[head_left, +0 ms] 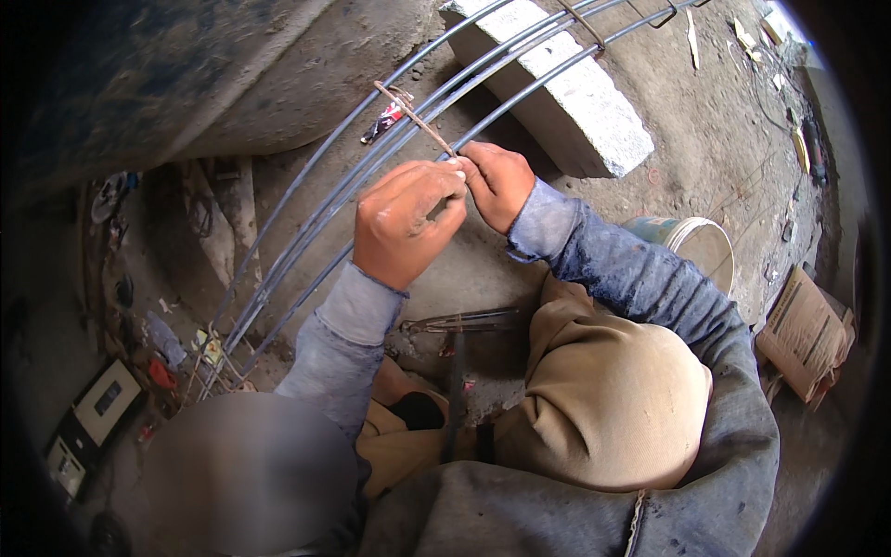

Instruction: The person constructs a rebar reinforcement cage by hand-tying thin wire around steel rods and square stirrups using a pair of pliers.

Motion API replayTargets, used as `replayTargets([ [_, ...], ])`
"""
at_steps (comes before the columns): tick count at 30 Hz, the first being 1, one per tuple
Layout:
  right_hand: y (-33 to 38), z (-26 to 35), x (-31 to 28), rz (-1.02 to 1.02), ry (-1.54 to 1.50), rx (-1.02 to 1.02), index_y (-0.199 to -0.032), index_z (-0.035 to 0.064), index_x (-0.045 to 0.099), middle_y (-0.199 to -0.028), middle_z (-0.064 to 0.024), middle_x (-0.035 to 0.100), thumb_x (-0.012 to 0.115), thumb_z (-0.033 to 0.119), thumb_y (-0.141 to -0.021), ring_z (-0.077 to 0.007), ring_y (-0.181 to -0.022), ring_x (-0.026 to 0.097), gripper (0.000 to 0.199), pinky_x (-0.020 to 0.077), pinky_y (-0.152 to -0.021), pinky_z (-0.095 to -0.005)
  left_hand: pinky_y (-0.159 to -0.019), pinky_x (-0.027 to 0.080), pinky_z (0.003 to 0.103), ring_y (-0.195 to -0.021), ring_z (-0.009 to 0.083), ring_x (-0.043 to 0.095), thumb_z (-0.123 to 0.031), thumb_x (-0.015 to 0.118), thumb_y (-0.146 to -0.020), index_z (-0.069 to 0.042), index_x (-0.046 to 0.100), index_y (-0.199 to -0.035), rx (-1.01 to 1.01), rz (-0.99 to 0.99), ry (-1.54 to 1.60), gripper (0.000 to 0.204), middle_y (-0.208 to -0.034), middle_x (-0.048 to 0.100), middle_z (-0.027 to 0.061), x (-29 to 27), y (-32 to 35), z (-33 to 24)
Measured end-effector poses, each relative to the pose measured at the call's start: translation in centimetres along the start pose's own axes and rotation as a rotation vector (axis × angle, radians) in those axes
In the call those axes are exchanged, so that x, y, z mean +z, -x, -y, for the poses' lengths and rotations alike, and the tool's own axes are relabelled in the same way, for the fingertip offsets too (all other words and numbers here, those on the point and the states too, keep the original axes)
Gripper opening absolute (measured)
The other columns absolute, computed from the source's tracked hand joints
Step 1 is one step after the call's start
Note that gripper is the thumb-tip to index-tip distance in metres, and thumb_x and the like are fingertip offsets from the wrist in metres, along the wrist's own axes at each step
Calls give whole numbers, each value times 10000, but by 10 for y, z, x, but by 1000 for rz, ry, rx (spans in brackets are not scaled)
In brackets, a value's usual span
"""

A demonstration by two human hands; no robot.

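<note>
Several long grey steel rods (327, 198) run side by side from lower left to upper right. Across them lies a rusty, thin bent steel stirrup (415, 118). At the stirrup's near end, beside the nearest rod, my two hands meet. My left hand (404, 223) is closed in a pinch of thumb and forefinger; whatever lies between the fingertips is too small to make out. Close against it, my right hand (499, 183) is closed around the stirrup's near corner, its fingers partly hidden. Further up the rods sits another rusty stirrup (587, 28).
A pale concrete block (580, 107) lies under the rods. To the right are a bucket (703, 249) and a brown paper sack (800, 330). A pair of long-handled pincers (459, 321) rests on the ground before me. A large dark, curved surface (213, 74) fills the upper left.
</note>
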State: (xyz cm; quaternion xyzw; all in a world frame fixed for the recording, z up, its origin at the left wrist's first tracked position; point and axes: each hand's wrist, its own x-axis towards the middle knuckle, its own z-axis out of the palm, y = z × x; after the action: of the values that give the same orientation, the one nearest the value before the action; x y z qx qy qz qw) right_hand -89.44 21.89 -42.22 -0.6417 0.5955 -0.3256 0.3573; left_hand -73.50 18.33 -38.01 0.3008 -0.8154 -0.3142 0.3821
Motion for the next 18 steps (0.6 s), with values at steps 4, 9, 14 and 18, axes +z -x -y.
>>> replayTargets([
  [4,-1,-2,-3,0,22,-43,-879,13,559,-818,-204,584,517,151,-895,-407,-786,576,145,469,-671,-452,-703,523,341,-804,265,654,-3,706,-668,-35,634,-814,-47,-4,1,166,-848,673,102,3,0,-2],
  [9,0,-2,-4,0,59,-58,-865,14,551,-795,-202,574,524,138,-888,-403,-776,574,129,471,-668,-450,-697,514,304,-772,220,655,-35,739,-687,-24,653,-873,-208,-31,-106,204,-839,676,107,4,-7,-8],
  [14,-1,0,-5,-25,74,-69,-865,5,575,-761,-204,564,533,118,-883,-399,-733,569,122,464,-630,-438,-637,505,273,-694,160,638,-89,737,-727,7,656,-901,-444,34,-25,215,-774,670,90,-4,-13,-3],
  [18,-2,-2,-5,-13,108,-91,-868,5,588,-746,-201,561,533,116,-890,-388,-716,570,126,461,-611,-428,-569,492,251,-605,113,611,-144,708,-787,38,652,-903,-668,328,54,223,-697,650,73,-14,-13,8],
])
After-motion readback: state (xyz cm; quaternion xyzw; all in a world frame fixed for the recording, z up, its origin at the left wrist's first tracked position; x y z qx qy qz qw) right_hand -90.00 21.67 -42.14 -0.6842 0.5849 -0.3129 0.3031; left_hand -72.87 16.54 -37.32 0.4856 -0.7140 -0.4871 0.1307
